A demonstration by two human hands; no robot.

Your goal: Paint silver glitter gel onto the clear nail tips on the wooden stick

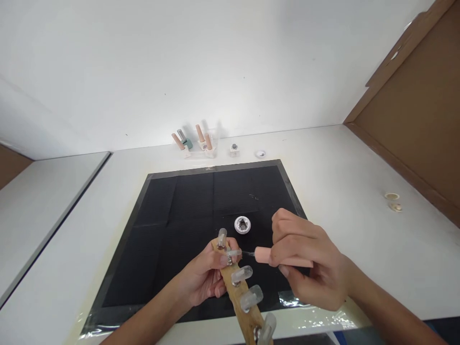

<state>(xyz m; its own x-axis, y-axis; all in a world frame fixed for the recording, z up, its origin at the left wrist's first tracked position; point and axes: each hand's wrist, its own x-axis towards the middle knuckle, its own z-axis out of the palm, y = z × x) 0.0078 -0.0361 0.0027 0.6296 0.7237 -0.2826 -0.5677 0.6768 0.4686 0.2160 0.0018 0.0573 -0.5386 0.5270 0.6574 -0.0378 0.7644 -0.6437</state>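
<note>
My left hand (pixel 206 273) is closed around a wooden strip (pixel 237 297) held at a slant over the black mat. Several clear false nail tips (pixel 250 298) stand on the strip on small metal mounts. In my right hand (pixel 311 258), a peach-coloured nail polish cap with its brush (pixel 264 255) is gripped sideways. The thin brush end points left and meets or nearly meets the false nail (pixel 233 253) by my left thumb; exact contact is hard to see. Just beyond the strip, a small round white pot (pixel 242 224) with dark grey contents sits on the mat.
A black mat (pixel 190 201) is taped to the white table (pixel 118 191). At the back are a clear holder (pixel 197 154) with several polish bottles, a small bottle (pixel 234 151) and a round white lid (pixel 260 154). Two small round pieces (pixel 393 201) lie right, near a cardboard panel (pixel 417 100).
</note>
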